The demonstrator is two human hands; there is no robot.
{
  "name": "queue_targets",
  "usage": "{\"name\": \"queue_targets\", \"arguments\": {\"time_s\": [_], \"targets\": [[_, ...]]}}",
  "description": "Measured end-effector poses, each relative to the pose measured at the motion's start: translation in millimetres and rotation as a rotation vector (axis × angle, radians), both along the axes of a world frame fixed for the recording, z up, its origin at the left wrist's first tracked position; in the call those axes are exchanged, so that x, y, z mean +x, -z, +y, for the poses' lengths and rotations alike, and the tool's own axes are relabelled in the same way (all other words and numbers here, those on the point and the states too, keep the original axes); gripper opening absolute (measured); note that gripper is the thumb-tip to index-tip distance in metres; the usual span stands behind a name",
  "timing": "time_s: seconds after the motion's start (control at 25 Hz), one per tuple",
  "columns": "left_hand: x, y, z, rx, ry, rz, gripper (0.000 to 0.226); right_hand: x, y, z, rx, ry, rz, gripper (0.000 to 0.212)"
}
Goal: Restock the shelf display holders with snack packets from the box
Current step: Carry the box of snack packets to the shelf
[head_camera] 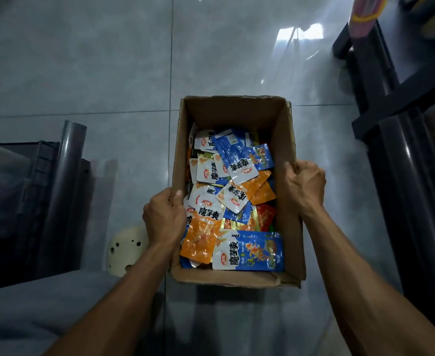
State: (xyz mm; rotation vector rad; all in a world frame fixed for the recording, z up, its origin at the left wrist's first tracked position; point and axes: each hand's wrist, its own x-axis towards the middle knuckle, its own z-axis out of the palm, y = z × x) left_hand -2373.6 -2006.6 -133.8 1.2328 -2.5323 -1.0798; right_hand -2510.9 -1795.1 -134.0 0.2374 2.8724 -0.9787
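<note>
An open cardboard box (237, 114) is below me over the grey tiled floor, held between both hands. It holds several snack packets (237, 160) in blue, orange and white, piled loosely. My left hand (163, 217) grips the box's left wall, thumb over the rim. My right hand (305, 186) grips the right wall, fingers curled over its top edge. A large blue and white packet (249, 250) lies at the near end of the box.
A dark shelf unit (401, 140) with posts stands at the right. Another dark rack (54, 191) is at the left. A cream shoe (126, 250) shows under my left forearm. Glossy floor tiles (124, 68) stretch ahead.
</note>
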Motion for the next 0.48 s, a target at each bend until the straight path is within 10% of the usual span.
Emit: {"name": "queue_targets", "arguments": {"time_s": [0.12,0.24,0.48], "targets": [[2.6,-4.8,1.3,0.009,0.035,-0.010,0.031,4.3,-5.5,-6.8,0.223,-0.014,0.020,0.020],[10.2,-7.3,-1.8,0.016,0.060,-0.014,0.031,27.2,-4.3,-35.4,0.413,-0.292,0.373,0.045],[25.6,2.8,-9.5,0.048,0.064,0.027,0.030,4.4,47.9,-86.7,0.343,-0.566,-0.269,0.079]]}}
